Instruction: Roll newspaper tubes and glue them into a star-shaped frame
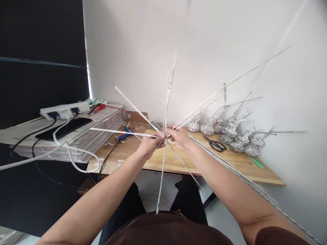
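Several thin rolled-paper sticks cross at one point and spread out like spokes above the table. My left hand pinches the crossing from the left, thumb on top. From the right, my right hand grips the same crossing, its fingertips close to the left thumb. Two long sticks run up and right past my right hand, one reaching far across the wall. Another stick hangs down toward my lap. The crossing itself is partly hidden by my fingers.
Woven paper gourds stand along the wall at the right. Black-handled scissors lie before them. A bundle of paper sticks passes under my right arm. At left are a blue glue gun, a paper stack, a phone and a power strip.
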### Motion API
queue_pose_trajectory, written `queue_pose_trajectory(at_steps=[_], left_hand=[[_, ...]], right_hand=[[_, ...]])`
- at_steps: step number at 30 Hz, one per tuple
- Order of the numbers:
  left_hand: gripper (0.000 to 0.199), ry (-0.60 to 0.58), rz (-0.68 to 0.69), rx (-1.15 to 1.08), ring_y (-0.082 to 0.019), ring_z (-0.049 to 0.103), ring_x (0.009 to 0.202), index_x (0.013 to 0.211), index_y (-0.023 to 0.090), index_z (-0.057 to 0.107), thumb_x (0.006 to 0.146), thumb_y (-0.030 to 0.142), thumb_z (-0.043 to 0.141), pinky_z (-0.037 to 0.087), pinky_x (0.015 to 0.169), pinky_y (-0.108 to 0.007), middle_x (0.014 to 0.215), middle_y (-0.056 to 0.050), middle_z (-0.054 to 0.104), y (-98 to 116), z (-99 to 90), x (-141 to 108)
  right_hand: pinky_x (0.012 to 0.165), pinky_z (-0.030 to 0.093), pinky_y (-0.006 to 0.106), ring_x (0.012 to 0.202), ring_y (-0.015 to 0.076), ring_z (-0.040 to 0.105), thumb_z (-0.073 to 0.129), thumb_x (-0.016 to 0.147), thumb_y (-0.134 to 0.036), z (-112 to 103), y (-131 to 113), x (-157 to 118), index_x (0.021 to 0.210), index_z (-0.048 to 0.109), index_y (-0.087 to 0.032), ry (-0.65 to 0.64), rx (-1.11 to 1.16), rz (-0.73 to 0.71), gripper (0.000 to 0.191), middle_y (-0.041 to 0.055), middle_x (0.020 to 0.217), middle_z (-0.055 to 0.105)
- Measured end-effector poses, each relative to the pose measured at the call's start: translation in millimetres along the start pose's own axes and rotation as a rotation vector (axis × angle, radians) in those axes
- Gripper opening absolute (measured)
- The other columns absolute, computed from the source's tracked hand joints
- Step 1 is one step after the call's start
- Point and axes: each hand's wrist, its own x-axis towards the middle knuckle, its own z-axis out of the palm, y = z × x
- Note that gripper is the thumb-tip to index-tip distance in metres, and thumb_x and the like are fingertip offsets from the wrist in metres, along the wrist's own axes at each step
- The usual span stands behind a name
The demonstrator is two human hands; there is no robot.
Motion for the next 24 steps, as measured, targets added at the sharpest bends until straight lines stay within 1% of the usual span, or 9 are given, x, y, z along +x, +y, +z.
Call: queue_pose_trajectory(at_steps=[2,3,5,7,10,13,17,20,24], left_hand=[[0.041,-0.001,-0.012,-0.022,-0.009,0.058,0.060,0.064,0.013,0.059,0.046,0.035,0.089,0.054,0.061,-0.023,0.064,0.000,0.062,-1.1,0.0,-1.1],[0.041,-0.002,-0.022,-0.037,-0.009,0.058,0.061,0.064,0.013,0.059,0.046,0.034,0.089,0.054,0.061,-0.023,0.065,0.000,0.062,-1.5,0.1,-1.6],[0.038,0.006,-0.055,-0.053,-0.008,0.058,0.060,0.064,0.013,0.060,0.048,0.032,0.089,0.054,0.061,-0.022,0.064,0.001,0.061,-1.2,0.7,-2.4],[0.034,0.025,-0.103,-0.046,-0.007,0.055,0.055,0.063,0.013,0.061,0.051,0.029,0.088,0.053,0.058,-0.020,0.060,0.001,0.059,0.9,1.6,-2.7],[0.028,0.045,-0.159,-0.025,-0.006,0.053,0.050,0.063,0.012,0.063,0.053,0.023,0.086,0.050,0.050,-0.018,0.057,0.001,0.057,5.3,2.6,-2.2],[0.025,0.050,-0.173,-0.021,-0.007,0.054,0.049,0.063,0.012,0.063,0.055,0.021,0.085,0.049,0.048,-0.018,0.058,0.000,0.059,7.1,2.2,-1.4],[0.028,0.040,-0.128,-0.034,-0.006,0.055,0.051,0.061,0.012,0.061,0.053,0.021,0.087,0.051,0.052,-0.018,0.056,0.001,0.057,4.3,-0.4,-0.2],[0.036,0.021,-0.064,-0.022,-0.007,0.057,0.052,0.062,0.011,0.061,0.046,0.026,0.090,0.052,0.055,-0.019,0.057,0.001,0.059,2.1,-2.7,0.1],[0.046,0.031,0.006,0.016,-0.009,0.061,0.057,0.067,0.009,0.062,0.039,0.030,0.092,0.054,0.058,-0.022,0.062,-0.002,0.064,0.9,-4.8,-2.1]], right_hand=[[0.042,0.033,0.019,0.046,0.0078,0.048,0.071,0.064,-0.036,1.9,0.0,-0.3,0.062,0.059,-0.016,-0.014,-0.009,-0.026,0.023,-0.0035,0.053,0.056],[0.043,0.034,0.020,0.046,0.0079,0.048,0.071,0.064,-0.037,2.5,0.7,-0.4,0.060,0.057,-0.017,0.004,-0.016,-0.044,0.025,-0.0039,0.051,0.054],[0.043,0.034,0.020,0.046,0.0089,0.048,0.070,0.065,-0.038,2.4,2.9,-0.9,0.060,0.055,-0.018,0.060,-0.027,-0.075,0.026,-0.0041,0.050,0.053],[0.042,0.034,0.020,0.047,0.0097,0.049,0.069,0.067,-0.038,0.7,5.5,-2.1,0.063,0.056,-0.018,0.083,-0.022,-0.109,0.024,-0.0037,0.051,0.054],[0.045,0.037,0.021,0.049,0.0099,0.048,0.068,0.069,-0.037,-3.5,9.2,-5.2,0.068,0.061,-0.018,0.049,-0.042,-0.184,0.021,-0.0024,0.055,0.055],[0.049,0.039,0.023,0.052,0.0111,0.049,0.064,0.073,-0.037,-7.8,11.4,-8.2,0.074,0.070,-0.017,-0.014,-0.115,-0.244,0.021,-0.0004,0.058,0.058],[0.056,0.042,0.024,0.062,0.0131,0.055,0.060,0.077,-0.033,-12.9,12.4,-10.5,0.091,0.074,-0.019,-0.097,-0.261,-0.295,0.024,0.0012,0.069,0.064],[0.063,0.044,0.025,0.067,0.0133,0.057,0.059,0.078,-0.029,-16.3,13.4,-11.4,0.099,0.071,-0.019,-0.101,-0.398,-0.377,0.026,0.0015,0.076,0.066],[0.064,0.044,0.025,0.067,0.0129,0.058,0.058,0.077,-0.021,-17.7,14.8,-12.4,0.106,0.066,-0.018,-0.099,-0.564,-0.481,0.030,0.0010,0.079,0.067]])
